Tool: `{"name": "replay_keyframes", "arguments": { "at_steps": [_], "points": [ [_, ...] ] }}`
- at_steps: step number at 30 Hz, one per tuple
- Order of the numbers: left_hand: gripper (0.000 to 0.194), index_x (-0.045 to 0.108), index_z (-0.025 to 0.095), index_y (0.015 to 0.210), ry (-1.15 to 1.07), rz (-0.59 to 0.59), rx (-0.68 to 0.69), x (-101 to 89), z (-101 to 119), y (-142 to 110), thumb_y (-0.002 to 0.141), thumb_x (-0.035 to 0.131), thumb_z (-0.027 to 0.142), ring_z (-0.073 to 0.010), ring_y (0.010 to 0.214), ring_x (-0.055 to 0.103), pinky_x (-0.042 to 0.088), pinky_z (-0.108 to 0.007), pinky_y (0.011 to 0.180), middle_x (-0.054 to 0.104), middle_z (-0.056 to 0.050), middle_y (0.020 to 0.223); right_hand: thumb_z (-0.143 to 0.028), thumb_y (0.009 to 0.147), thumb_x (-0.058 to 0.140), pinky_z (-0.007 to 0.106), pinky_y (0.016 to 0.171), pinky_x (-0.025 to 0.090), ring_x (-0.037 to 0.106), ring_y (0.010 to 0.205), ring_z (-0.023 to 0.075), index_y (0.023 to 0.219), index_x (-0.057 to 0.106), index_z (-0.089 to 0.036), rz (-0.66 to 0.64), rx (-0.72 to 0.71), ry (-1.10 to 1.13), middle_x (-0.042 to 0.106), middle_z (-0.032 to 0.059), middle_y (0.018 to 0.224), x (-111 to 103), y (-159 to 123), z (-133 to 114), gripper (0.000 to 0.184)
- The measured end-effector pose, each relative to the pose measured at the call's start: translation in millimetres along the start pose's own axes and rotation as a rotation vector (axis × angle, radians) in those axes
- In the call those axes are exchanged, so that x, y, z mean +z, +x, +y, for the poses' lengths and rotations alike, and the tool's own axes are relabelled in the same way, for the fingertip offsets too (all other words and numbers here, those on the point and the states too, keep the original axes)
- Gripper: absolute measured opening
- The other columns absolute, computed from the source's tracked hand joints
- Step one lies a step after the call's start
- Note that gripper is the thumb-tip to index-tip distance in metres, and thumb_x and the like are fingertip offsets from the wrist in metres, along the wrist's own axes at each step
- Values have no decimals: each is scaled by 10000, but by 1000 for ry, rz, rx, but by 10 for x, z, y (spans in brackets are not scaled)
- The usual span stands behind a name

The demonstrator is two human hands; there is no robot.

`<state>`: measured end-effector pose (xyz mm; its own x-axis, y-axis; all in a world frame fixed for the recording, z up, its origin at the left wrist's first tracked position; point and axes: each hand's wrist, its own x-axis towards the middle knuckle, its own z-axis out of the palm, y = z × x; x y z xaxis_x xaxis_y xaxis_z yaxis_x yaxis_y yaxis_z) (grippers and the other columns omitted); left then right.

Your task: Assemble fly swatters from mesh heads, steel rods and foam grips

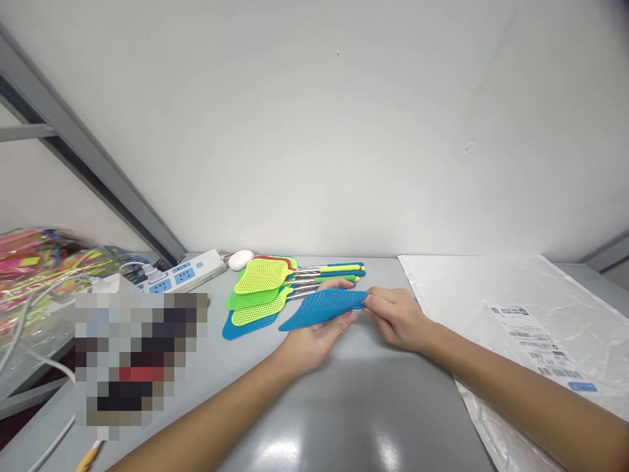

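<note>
A blue fly swatter (pixel 327 307) with a perforated head is held up between both hands above the grey table. My left hand (pixel 317 337) cups the head from below, its thumb at the near side and a finger behind. At the neck, the fingers of my right hand (pixel 396 316) are closed on the swatter, and most of its handle is hidden. Just beyond and to the left lies a stack of fly swatters (pixel 263 275) in yellow, green and blue, with metal shafts and handles pointing right.
A white plastic mailer (pixel 442 288) with a printed label (pixel 538 341) covers the right side of the grey table (pixel 393 406). A power strip (pixel 184 275), a white mouse-shaped object (pixel 240 260) and a pixelated patch are on the left. Bagged colourful goods (pixel 44 275) sit beyond the cables.
</note>
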<state>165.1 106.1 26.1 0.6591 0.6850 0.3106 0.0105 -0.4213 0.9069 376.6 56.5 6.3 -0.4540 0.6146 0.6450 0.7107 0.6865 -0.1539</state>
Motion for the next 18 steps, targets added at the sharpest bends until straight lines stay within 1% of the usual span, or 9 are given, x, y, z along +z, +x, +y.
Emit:
{"name": "replay_keyframes", "arguments": {
  "at_steps": [1, 3, 5, 7, 9, 12, 14, 16, 18],
  "points": [
    [255, 678, 263, 1131, -106, -35, -52, -2, -37, 13, 905, 605, 357, -245, 1263, 486, 402, -409, 1069, 580, -55, 1283, -82, 931, 397, 246, 549, 333, 500, 651, 137, 998, 547, -189, -15, -4, 5, 571, 22, 755, 4, 2, -12, 196],
    [179, 747, 253, 956, -378, -136, -139, -19, -149, 43, 807, 728, 350, -246, 1199, 530, 417, -383, 1037, 572, -41, 1260, -79, 925, 383, 248, 561, 346, 509, 658, 139, 1027, 560, -188, -36, -31, 11, 586, 25, 762, 15, 9, -52, 232],
    [169, 759, 229, 791, -665, -230, -195, -35, -282, 69, 665, 841, 305, -224, 1069, 591, 453, -349, 962, 587, -29, 1177, -94, 934, 387, 252, 568, 348, 513, 652, 137, 1059, 569, -180, -34, -79, 3, 596, 23, 758, 25, 25, -104, 237],
    [193, 743, 208, 720, -827, -289, -236, -33, -400, 86, 596, 875, 275, -201, 967, 611, 474, -323, 875, 610, -29, 1083, -119, 954, 400, 253, 569, 346, 512, 639, 130, 1062, 577, -170, -24, -110, -5, 595, 16, 738, 30, 44, -145, 214],
    [202, 741, 213, 781, -860, -290, -261, -15, -477, 96, 622, 859, 249, -187, 925, 609, 469, -302, 826, 633, -33, 999, -144, 972, 409, 248, 576, 350, 511, 629, 122, 1015, 586, -169, -28, -110, -3, 593, 8, 722, 29, 57, -156, 184],
    [299, 701, 260, 993, -864, -260, -314, 5, -488, 104, 716, 791, 192, -159, 887, 598, 451, -281, 793, 647, -19, 941, -190, 990, 411, 250, 580, 353, 506, 619, 122, 995, 596, -162, -66, -77, -53, 588, 5, 712, 20, 54, -109, 186],
    [297, 652, 282, 1075, -897, -246, -384, 0, -425, 101, 796, 720, 203, -147, 867, 593, 438, -272, 752, 643, -17, 984, -207, 1001, 394, 257, 560, 335, 493, 597, 126, 1081, 598, -151, -103, -51, -143, 580, 3, 710, 10, 40, -57, 226],
    [241, 633, 265, 1091, -937, -250, -435, -12, -335, 94, 852, 664, 262, -141, 798, 589, 414, -263, 678, 636, -29, 985, -227, 1012, 381, 264, 537, 308, 464, 556, 126, 1193, 579, -156, -112, -37, -244, 562, -9, 692, -3, 26, -7, 277],
    [230, 632, 239, 1087, -955, -255, -452, -18, -256, 88, 873, 637, 323, -134, 730, 581, 378, -258, 618, 631, -47, 978, -247, 1020, 380, 267, 525, 285, 435, 528, 124, 1233, 572, -176, -92, -33, -316, 539, -23, 667, -16, 18, 32, 295]
  ]
}}
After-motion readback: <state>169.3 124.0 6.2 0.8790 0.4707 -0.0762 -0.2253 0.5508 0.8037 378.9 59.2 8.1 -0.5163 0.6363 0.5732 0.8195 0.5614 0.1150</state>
